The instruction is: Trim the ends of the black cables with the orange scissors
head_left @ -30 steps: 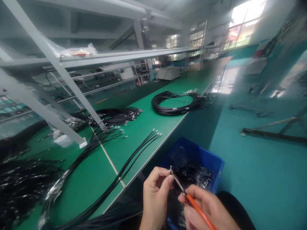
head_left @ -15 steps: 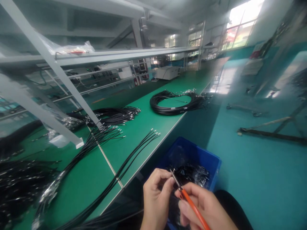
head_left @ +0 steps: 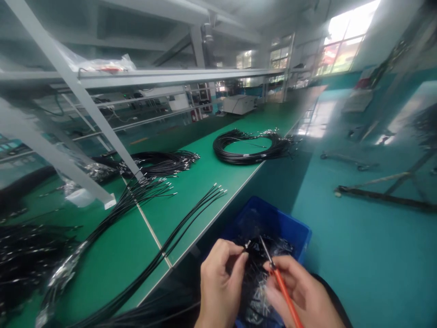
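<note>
My left hand pinches a black cable end with a small silvery tip between thumb and forefinger, above a blue bin. In my right hand is an orange-handled tool with a slender metal end pointing up and left; whether it is scissors or pliers I cannot tell. Its metal end stands a little to the right of the cable tip, apart from it. Below both hands, the bin holds clear plastic bags and small dark and pale pieces. Cables with metal tips lie along the green bench to the left.
A large coil of black cable rests further along the bench, with another bundle to its left. A white post and shelf rise over the bench. A wheeled metal stand is on the floor at right.
My right hand has drawn the orange-handled tool right and slightly down, away from the cable tip. My left hand keeps its pinch. The view has shifted slightly.
</note>
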A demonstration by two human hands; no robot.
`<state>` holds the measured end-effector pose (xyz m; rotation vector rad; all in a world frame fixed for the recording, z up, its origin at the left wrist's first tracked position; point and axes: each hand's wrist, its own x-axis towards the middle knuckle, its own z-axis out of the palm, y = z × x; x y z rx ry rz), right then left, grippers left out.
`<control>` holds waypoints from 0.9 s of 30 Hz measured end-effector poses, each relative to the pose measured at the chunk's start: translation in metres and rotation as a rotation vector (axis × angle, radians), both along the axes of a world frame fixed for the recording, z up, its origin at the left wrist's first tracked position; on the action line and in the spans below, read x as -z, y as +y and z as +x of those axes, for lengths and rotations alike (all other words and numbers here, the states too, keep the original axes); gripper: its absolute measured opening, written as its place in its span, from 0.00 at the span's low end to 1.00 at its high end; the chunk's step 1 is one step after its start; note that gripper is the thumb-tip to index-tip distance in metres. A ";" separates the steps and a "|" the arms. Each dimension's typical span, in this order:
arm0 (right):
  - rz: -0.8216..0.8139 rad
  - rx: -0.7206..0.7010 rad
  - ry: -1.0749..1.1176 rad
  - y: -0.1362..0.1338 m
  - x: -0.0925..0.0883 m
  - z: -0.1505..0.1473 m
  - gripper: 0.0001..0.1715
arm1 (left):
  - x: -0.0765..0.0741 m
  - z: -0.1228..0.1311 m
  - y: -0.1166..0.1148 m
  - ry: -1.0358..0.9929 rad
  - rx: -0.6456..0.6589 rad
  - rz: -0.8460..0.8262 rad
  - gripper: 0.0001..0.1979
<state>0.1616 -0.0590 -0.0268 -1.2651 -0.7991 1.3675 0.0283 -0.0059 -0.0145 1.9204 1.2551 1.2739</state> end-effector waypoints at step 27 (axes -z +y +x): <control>0.152 0.208 -0.058 0.027 -0.006 -0.010 0.22 | -0.002 0.007 -0.011 0.300 0.003 0.139 0.07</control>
